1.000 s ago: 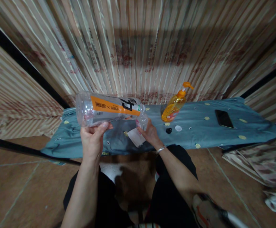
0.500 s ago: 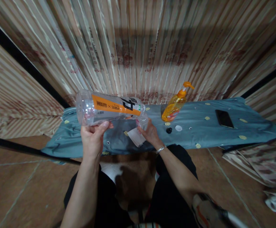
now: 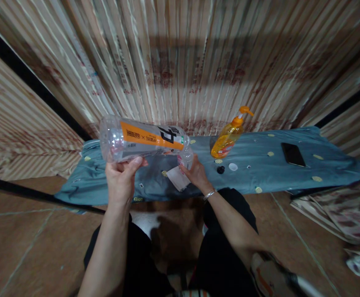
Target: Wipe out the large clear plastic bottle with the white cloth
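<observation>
My left hand point(image 3: 121, 180) grips a large clear plastic bottle point(image 3: 139, 142) with an orange and grey label. It lies nearly level above the table, base to the left, mouth to the right. The mouth meets a small clear bottle point(image 3: 186, 158) that my right hand point(image 3: 196, 174) holds upright on the blue-grey cloth point(image 3: 260, 173). A white paper point(image 3: 177, 178) lies on the cloth just under my right hand.
An orange pump bottle point(image 3: 228, 138) stands right of my hands. A black cap point(image 3: 220, 169) and a white cap point(image 3: 233, 166) lie in front of it. A dark phone point(image 3: 292, 154) lies at the right. Striped curtains hang behind. Crumpled fabric lies on the floor at right.
The large bottle's base has risen slightly in my left hand. My right hand and the small bottle have stayed put.
</observation>
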A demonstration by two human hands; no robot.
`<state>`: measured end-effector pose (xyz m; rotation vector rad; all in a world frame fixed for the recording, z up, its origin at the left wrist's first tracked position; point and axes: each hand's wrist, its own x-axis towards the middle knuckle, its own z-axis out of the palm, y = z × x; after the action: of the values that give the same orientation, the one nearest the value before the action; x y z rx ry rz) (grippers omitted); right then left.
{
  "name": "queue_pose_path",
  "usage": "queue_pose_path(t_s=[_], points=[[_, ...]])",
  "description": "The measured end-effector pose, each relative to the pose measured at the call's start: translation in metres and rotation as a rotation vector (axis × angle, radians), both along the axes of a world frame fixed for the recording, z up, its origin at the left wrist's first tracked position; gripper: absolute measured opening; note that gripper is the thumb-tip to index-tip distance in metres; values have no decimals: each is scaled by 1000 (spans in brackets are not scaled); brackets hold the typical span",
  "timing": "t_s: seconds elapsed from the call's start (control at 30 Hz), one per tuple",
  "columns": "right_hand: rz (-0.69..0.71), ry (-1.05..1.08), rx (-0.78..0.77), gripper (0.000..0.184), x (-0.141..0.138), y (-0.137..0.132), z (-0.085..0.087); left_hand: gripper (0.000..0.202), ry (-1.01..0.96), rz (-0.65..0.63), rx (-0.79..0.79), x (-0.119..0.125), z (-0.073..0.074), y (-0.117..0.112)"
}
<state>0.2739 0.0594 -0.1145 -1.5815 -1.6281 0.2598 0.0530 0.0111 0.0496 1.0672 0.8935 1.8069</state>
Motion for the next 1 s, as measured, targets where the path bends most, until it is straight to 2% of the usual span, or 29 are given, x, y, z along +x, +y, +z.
queue_pose_path(t_s=[1.0], points=[[-9,-22,-56,64,0,0,3,49,27,0,33,1,2,5]])
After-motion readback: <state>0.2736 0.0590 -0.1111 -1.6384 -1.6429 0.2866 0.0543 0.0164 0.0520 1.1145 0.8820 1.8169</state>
